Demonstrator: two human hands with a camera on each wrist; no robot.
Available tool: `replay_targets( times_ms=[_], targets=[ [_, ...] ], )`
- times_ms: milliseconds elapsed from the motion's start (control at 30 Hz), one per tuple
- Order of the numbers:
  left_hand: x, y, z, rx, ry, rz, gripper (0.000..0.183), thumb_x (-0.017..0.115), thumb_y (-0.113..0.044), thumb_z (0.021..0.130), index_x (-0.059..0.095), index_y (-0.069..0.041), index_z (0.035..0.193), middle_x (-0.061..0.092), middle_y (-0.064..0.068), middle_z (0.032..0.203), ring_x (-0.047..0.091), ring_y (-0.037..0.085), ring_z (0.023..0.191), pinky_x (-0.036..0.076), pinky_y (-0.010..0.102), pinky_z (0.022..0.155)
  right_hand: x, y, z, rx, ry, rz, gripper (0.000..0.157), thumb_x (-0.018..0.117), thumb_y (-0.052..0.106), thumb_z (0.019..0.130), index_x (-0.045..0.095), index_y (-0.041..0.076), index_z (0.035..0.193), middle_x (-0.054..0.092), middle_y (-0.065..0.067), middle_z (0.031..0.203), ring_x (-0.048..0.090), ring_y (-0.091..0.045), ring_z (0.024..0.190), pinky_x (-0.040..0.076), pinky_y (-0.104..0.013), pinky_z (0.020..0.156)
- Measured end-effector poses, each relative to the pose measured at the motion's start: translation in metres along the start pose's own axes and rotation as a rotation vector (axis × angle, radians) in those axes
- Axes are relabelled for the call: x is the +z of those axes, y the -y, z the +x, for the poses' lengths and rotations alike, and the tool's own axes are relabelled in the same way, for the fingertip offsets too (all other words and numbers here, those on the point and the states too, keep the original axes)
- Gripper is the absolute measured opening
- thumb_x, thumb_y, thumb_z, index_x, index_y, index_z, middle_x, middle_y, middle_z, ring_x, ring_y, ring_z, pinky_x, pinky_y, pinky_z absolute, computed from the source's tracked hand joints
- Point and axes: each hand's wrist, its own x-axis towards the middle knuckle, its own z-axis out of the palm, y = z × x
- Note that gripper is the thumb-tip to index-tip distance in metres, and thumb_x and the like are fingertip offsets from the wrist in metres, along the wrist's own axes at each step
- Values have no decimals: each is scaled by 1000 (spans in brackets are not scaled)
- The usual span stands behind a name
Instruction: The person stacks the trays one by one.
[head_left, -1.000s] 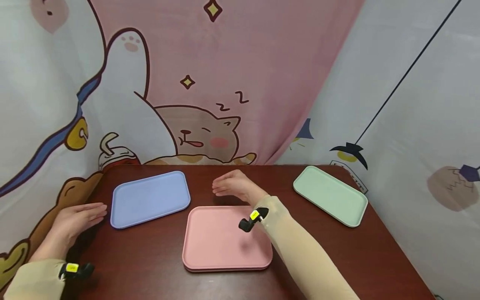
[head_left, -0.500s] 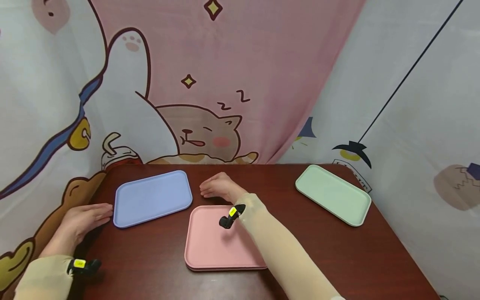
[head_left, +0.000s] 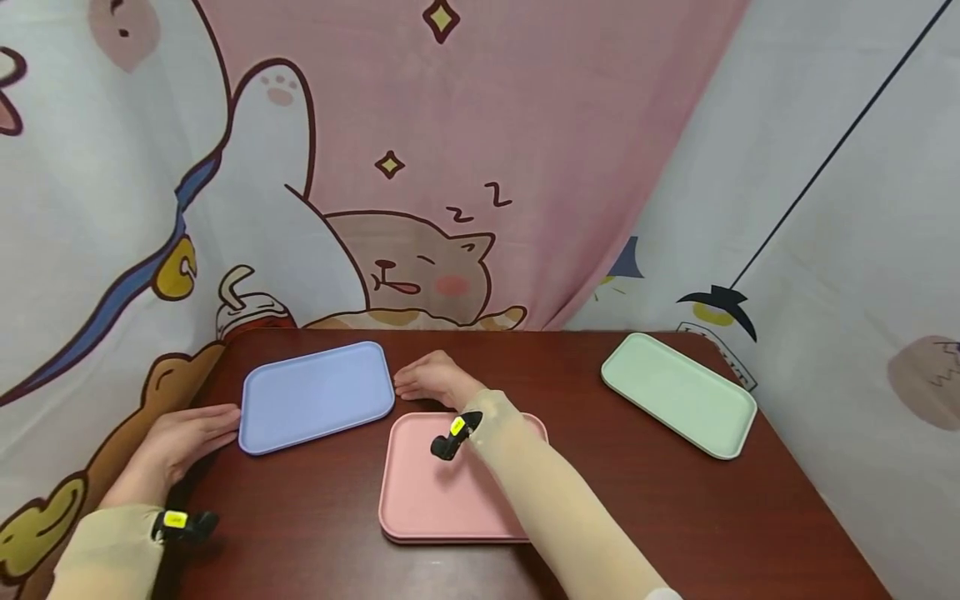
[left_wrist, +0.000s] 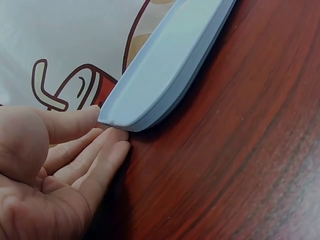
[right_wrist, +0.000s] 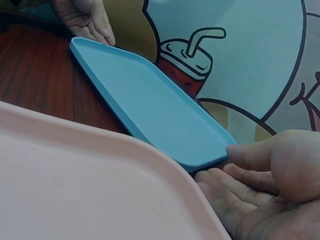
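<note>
A blue rectangular tray (head_left: pixel 318 398) lies on the table at the left, between my two hands. My left hand (head_left: pixel 183 437) meets its left end with fairly straight fingers. In the left wrist view the thumb (left_wrist: pixel 75 122) touches the rim of the tray (left_wrist: pixel 160 70), and the fingertips sit just below the edge. At the right end, my right hand (head_left: pixel 438 379) reaches over a pink tray (head_left: pixel 442 492). Its thumb (right_wrist: pixel 250 154) touches the blue tray's rim in the right wrist view, with the other fingers low beside the corner. Neither hand visibly curls round the tray.
The pink tray, with a second rim showing beneath it, lies front centre under my right forearm. A green tray (head_left: pixel 678 394) sits angled at the right of the dark wooden table (head_left: pixel 675 517). A printed cartoon curtain (head_left: pixel 555 167) hangs behind and beside it.
My right hand has moved left, over the pink tray, to the blue tray's right end. My left hand has closed the small gap to its left end. The trays stay in place.
</note>
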Motion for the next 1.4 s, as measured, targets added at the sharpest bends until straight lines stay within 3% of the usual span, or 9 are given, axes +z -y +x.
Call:
replay_targets(
  times_ms=[167,400,600,767,933,1267,1400],
  targets=[
    [7,-2,2,-10,-40,14,63,68,-3,103,34,25,149,71,2,111,70,0,89,63,27,80,7,-2,1,-23,-22,-14,22,74,-9,93,72,-16,113,75,-19,96,73,-25,84,65,-40,84],
    [11,-4,1,-56,-116,75,67,70,-16,104,39,19,152,71,3,113,69,-4,85,61,18,75,22,-3,0,-64,-152,7,19,76,-16,87,74,-16,106,73,-21,94,72,-21,71,66,-35,74],
    [11,-7,-1,-69,-123,62,68,70,-18,105,38,17,154,70,3,117,69,-5,85,61,17,75,27,-2,-2,-41,-189,2,17,75,-14,90,76,-12,106,73,-18,95,72,-20,74,66,-33,74],
    [12,-9,-3,-83,-115,41,68,70,-16,105,37,16,155,70,2,115,69,-5,85,61,19,76,26,-2,-2,-22,-159,14,18,73,-14,91,75,-13,109,73,-16,94,71,-20,78,65,-34,78],
    [13,-9,-5,-71,-91,-60,68,68,-7,104,31,17,156,70,-7,105,69,-3,86,62,21,78,24,-1,-3,-24,-121,54,21,70,-16,92,72,-16,114,72,-16,95,69,-19,79,65,-35,81],
    [14,-12,-11,-46,7,-158,66,61,4,104,23,20,157,69,-12,106,70,-1,94,62,22,82,9,6,-15,-5,-15,51,23,70,-12,94,72,-14,116,75,-17,103,72,-20,87,64,-34,85],
    [15,-16,-14,-31,60,-213,62,60,7,104,27,22,154,70,-12,106,70,2,96,62,22,82,1,8,-19,7,0,82,20,70,-11,94,74,-13,113,75,-18,102,72,-21,85,64,-37,87]
  ],
)
